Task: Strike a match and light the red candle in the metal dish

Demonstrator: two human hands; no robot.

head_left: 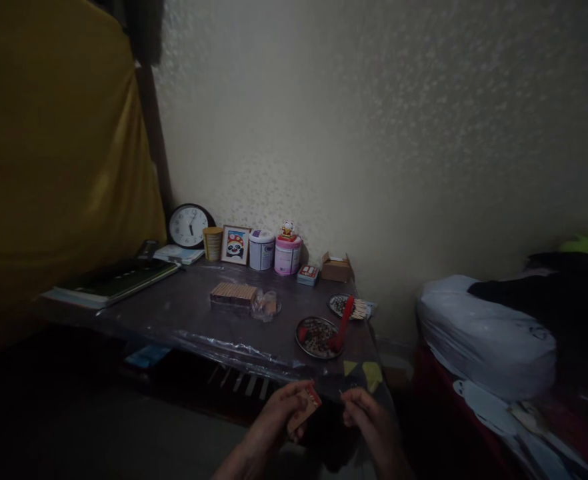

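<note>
My left hand (pixel 280 408) is closed around a small matchbox (pixel 303 411), tilted, with reddish match heads at its upper end. To the right of it, my right hand (pixel 367 417) pinches a thin, short matchstick (pixel 341 393) between thumb and finger, apart from the box. Beyond the hands, a round plate (pixel 310 348) holds dark little bits. A red spoon (pixel 345 323) rests at that plate with its handle pointing away from me. Behind it, a second plate (pixel 333 303) carries several pale sticks (pixel 360 309).
A row of boxes (pixel 233 295) and a crumpled plastic bag (pixel 265 305) lie mid-table. Along the wall stand a clock (pixel 190 225), a yellow cup (pixel 213 244), a picture frame (pixel 235 245), two tins (pixel 287 257) and a cardboard box (pixel 337 268). Yellow paper pieces (pixel 373 375) lie at the near right edge.
</note>
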